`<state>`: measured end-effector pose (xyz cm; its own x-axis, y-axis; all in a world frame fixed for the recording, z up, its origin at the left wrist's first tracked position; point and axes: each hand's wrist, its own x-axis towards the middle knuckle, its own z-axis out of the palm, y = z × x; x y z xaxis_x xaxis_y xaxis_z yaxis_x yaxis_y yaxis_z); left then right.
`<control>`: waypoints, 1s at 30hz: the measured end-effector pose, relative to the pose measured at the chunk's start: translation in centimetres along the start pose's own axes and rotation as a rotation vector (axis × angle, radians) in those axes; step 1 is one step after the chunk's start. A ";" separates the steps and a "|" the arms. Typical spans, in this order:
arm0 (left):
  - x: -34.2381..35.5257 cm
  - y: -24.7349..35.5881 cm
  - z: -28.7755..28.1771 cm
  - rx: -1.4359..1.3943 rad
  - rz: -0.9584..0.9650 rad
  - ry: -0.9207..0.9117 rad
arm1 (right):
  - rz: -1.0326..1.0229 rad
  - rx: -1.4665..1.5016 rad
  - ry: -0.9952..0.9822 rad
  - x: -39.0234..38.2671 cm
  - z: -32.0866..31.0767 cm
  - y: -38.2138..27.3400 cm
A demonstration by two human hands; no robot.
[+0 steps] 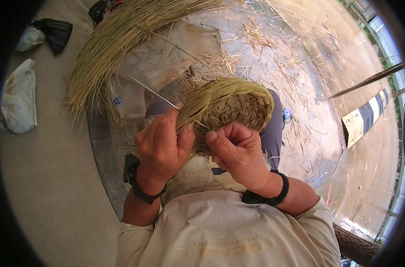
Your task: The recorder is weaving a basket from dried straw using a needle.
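Note:
A round basket point(238, 104) of coiled straw lies tilted over my lap, its woven hollow facing me. My left hand point(160, 144) is closed on the basket's left rim, thumb on the inner side. Past its index finger runs a long thin metal needle point(151, 90), slanting up and left from the rim. Inside the basket, a short pale length point(200, 123) comes out of the wall towards my right hand point(236, 149). That hand is pinched, thumb against curled fingers, right beside the pale end. What lies between those fingers is hidden.
A big bundle of long straw point(118, 49) lies at the far left on a worn sheet point(296, 133) strewn with loose stalks. A blue tape measure point(287, 115) sits right of my knee. Plastic bags point(20, 98) lie on the left floor; a striped barrier point(367, 116) is at right.

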<state>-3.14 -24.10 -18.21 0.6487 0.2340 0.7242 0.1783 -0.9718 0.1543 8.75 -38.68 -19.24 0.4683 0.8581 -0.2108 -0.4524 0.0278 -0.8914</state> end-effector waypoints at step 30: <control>-1.0 0.0 0.3 -0.034 -0.012 -0.047 | 0.261 0.478 -0.077 0.9 -1.1 0.7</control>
<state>-3.57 -24.31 -19.19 0.6810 0.2459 0.6897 0.1615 -0.9692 0.1860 9.69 -38.47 -20.54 0.2461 0.9021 -0.3546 -0.8488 0.0239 -0.5282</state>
